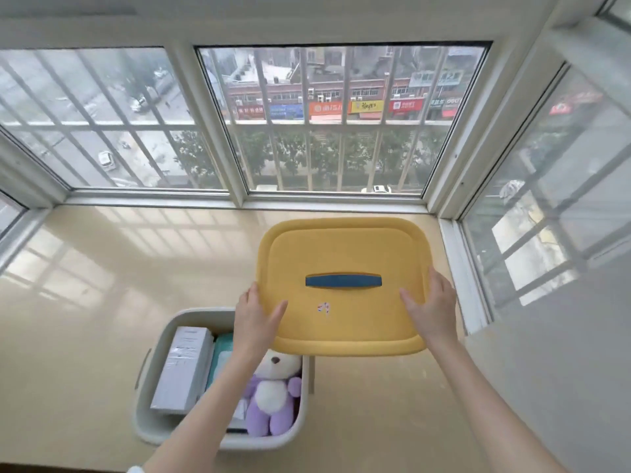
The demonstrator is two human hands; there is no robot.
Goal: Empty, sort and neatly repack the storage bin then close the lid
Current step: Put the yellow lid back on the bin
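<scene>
A yellow lid (341, 254) with a blue handle (343, 280) is held flat in the air, right of and beyond the bin. My left hand (254, 319) grips its near left edge and my right hand (432, 307) its right edge. The pale grey storage bin (155, 428) stands open on the window ledge, low and left of centre. Inside lie a white box (182, 368) on the left, a teal packet (218, 356) in the middle and a purple and white plush bear (273, 394) on the right. My left forearm hides part of the contents.
The glossy beige ledge (102, 319) stretches wide to the left and behind the bin. Barred windows (327, 121) close it in at the back and both sides. A white wall (563, 387) rises on the right.
</scene>
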